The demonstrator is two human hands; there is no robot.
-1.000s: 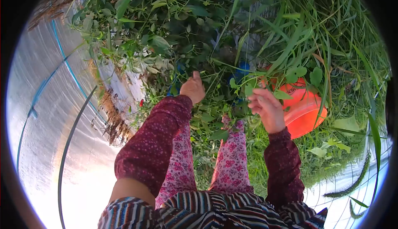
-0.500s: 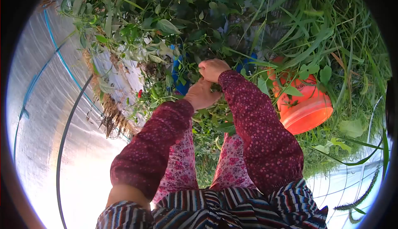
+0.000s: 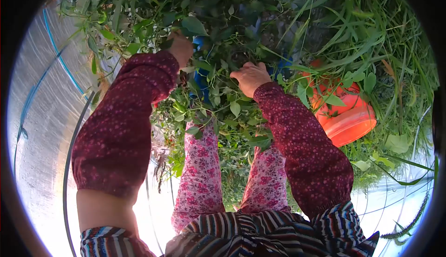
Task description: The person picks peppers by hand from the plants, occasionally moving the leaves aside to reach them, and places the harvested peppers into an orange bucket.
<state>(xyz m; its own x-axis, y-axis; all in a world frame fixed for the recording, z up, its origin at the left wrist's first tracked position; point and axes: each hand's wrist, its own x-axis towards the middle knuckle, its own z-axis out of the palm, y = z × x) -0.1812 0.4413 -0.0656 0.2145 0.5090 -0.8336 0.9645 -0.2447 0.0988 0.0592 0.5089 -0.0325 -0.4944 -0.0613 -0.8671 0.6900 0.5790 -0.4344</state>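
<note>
My left hand [image 3: 181, 49] reaches up into the leafy green plants [image 3: 211, 24], its fingers mostly covered by foliage. A broad leaf [image 3: 194, 26] lies just to the right of it. To the right and lower, my right hand [image 3: 252, 78] is closed in front of the stems, thumb toward the left and fingers curled. What it holds, if anything, is hidden. Both forearms wear dark red floral sleeves. Blue footwear [image 3: 200, 78] shows through the leaves between the hands.
An orange-red bucket [image 3: 346, 117] lies tilted in the grass to the right, its mouth toward me. Tall grass [image 3: 390, 38] crowds the right side. Clear plastic sheeting [image 3: 44, 131] with a blue cord [image 3: 60, 55] and a dark hose [image 3: 73, 150] runs along the left.
My hands were close together at the middle. The left hand has moved up and left into the leaves; the right has shifted slightly right and down. Foliage now hangs between them.
</note>
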